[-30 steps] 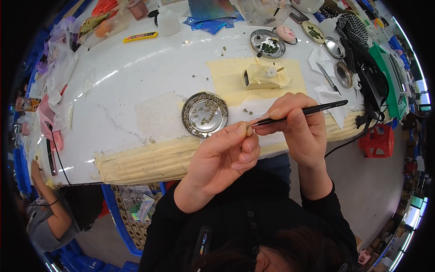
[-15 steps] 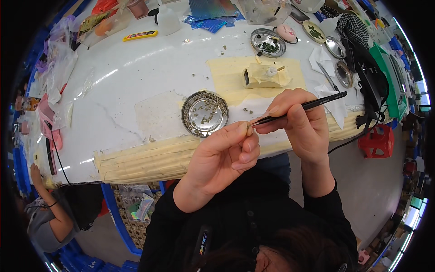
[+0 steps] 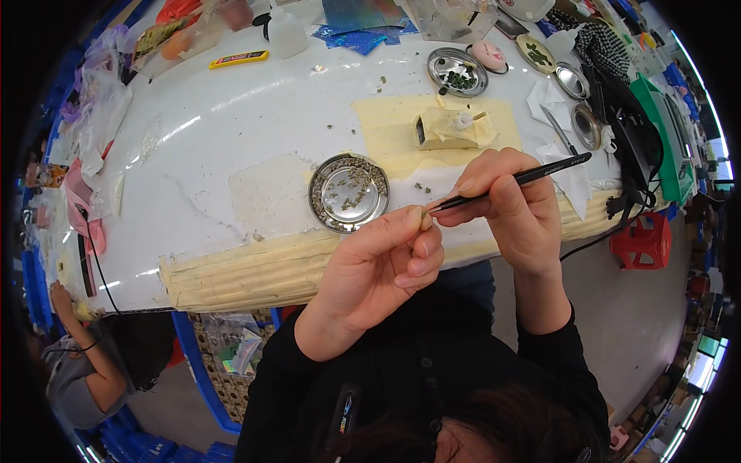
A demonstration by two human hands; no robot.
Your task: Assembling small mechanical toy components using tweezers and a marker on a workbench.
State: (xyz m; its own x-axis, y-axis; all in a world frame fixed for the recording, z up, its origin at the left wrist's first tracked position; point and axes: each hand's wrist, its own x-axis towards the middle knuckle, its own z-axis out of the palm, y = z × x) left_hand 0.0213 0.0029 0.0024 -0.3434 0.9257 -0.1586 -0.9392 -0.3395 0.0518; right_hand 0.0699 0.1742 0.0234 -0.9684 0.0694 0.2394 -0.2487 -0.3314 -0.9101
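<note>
My left hand (image 3: 386,262) pinches a tiny pale piece (image 3: 424,220) between thumb and forefinger, just over the table's padded front edge. My right hand (image 3: 513,208) grips black tweezers (image 3: 513,183), whose tip touches that small piece. Just beyond the hands sits a round metal dish (image 3: 348,192) holding several small bits. A few loose bits (image 3: 423,187) lie on the table to the right of the dish. Farther back, a cream block-shaped holder (image 3: 450,129) rests on a yellow mat (image 3: 394,135).
The white table (image 3: 231,116) has a taped padded front edge (image 3: 247,270). At the back right stand more metal dishes (image 3: 457,72), a pink round object (image 3: 488,54), white tissues (image 3: 552,96) and a green box (image 3: 664,131). A red stool (image 3: 642,241) stands on the floor; another person (image 3: 85,370) sits lower left.
The tweezers' rear end has tilted slightly upward in my right hand. Both hands stay in place with the small piece pinched.
</note>
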